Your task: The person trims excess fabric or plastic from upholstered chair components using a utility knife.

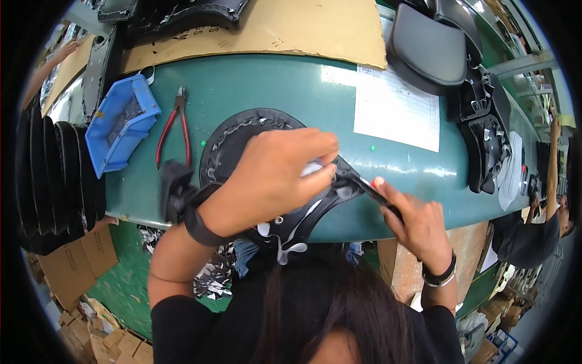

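Note:
A rounded black padded cover (227, 136), like a seat part, lies at the table's front edge, with its folded, fastened rim upward and white strips hanging from the near side. My left hand (276, 173) is closed over its middle, pinching a piece of white material (312, 167) at the cover's right side. My right hand (421, 227) grips a slim utility knife (383, 200) with a black handle, a metal tip and a small red part. Its tip meets the cover's right corner, beside the left fingers. The left palm hides much of the cover's centre.
Red-handled cutting pliers (176, 127) and a blue bin (124, 124) of small metal fasteners lie at left, beside stacked black pads (57, 176). Printed paper (397, 112), a black seat pad (427, 48) and cardboard (303, 36) lie farther back. Other people work at both sides.

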Demonstrator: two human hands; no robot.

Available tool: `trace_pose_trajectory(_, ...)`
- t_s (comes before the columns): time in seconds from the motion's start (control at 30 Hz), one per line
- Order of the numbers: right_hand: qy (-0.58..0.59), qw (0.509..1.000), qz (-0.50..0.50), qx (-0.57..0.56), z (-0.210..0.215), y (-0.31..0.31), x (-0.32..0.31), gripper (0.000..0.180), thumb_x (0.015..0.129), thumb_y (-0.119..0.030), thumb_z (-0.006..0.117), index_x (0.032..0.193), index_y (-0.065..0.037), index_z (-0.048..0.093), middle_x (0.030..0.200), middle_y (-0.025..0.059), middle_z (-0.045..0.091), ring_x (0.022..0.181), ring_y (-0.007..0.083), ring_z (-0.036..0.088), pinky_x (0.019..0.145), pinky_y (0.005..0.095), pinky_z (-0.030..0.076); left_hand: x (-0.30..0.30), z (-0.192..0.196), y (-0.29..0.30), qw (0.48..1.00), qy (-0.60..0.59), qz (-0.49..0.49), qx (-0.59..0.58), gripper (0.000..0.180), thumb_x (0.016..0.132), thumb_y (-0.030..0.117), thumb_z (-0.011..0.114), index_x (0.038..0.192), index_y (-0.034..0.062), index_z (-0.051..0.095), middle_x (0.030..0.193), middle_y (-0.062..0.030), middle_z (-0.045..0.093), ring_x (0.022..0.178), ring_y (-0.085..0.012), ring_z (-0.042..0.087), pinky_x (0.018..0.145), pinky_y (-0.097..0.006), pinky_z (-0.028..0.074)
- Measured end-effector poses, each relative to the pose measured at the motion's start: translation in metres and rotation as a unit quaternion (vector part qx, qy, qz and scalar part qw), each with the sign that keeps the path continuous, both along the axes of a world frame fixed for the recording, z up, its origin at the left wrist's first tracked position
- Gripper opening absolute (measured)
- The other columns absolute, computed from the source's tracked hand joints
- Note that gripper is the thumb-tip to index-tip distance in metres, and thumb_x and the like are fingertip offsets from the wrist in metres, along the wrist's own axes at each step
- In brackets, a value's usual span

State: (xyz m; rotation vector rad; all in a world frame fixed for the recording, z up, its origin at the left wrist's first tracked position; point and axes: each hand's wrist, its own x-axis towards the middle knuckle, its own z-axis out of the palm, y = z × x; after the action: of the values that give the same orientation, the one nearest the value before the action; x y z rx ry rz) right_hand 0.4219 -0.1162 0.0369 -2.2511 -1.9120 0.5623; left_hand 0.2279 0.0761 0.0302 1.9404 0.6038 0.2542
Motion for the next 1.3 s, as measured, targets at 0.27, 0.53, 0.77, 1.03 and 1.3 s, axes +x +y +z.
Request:
trace_pose_trajectory(0.27, 0.057, 0.998, -0.031, 0.025, -0.017, 0.002, -0.012, 0.055, 0.089, -0.019, 0.066, 0.141, -0.017, 0.049, 0.079, 0.0153, 0.065, 0.063, 0.0379, 0.062, 0.057, 0.0472, 0.047, 0.022, -0.035, 0.012, 0.996, -0.074, -0.047, 0.012, 0.028, 0.082, 0.022, 0.068, 0.064, 0.0029, 0.058, 0.066, -0.0034, 0.053, 0.067, -0.0195, 0.048, 0.063, -0.034, 0.035)
trace_pose_trajectory(0.53, 0.118, 0.974, -0.141, 0.129, -0.033, 0.004, -0.049, 0.055, 0.087, -0.011, 0.068, 0.139, -0.009, 0.049, 0.082, 0.0160, 0.067, 0.068, 0.0368, 0.065, 0.058, 0.0437, 0.050, 0.014, -0.002, 0.038, 0.979, -0.181, -0.033, -0.089, 0.015, 0.076, 0.004, 0.070, 0.064, -0.0019, 0.062, 0.115, -0.0180, 0.067, 0.104, -0.0189, 0.062, 0.088, -0.032, 0.047)
trace_pose_trajectory(0.77, 0.066, 0.989, -0.102, 0.080, -0.027, 0.018, -0.028, 0.053, 0.088, -0.017, 0.067, 0.138, -0.015, 0.052, 0.074, 0.0130, 0.064, 0.061, 0.0355, 0.062, 0.053, 0.0428, 0.046, 0.014, -0.012, -0.002, 0.938, 0.106, -0.021, 0.331, 0.018, 0.082, 0.021, 0.071, 0.087, 0.0062, 0.062, 0.075, -0.0102, 0.056, 0.074, -0.0298, 0.060, 0.065, -0.035, 0.046)
trace_pose_trajectory(1.03, 0.192, 0.968, -0.104, 0.125, -0.021, 0.018, -0.004, 0.048, 0.088, -0.017, 0.068, 0.134, -0.010, 0.054, 0.097, 0.0185, 0.070, 0.080, 0.0372, 0.067, 0.065, 0.0420, 0.053, 0.018, -0.032, -0.004, 0.950, 0.053, 0.007, 0.308, 0.028, 0.078, 0.027, 0.071, 0.063, 0.0075, 0.058, 0.075, -0.0054, 0.050, 0.079, -0.0239, 0.047, 0.074, -0.039, 0.031)
trace_pose_trajectory(1.3, 0.266, 0.954, -0.087, 0.110, -0.034, 0.023, -0.021, 0.050, 0.091, -0.017, 0.067, 0.137, -0.008, 0.050, 0.105, 0.0222, 0.067, 0.087, 0.0436, 0.064, 0.071, 0.0446, 0.053, 0.023, -0.029, 0.013, 0.993, -0.057, 0.006, 0.105, 0.027, 0.073, 0.013, 0.066, 0.056, 0.0040, 0.047, 0.063, -0.0036, 0.044, 0.067, -0.0179, 0.042, 0.072, -0.035, 0.030)
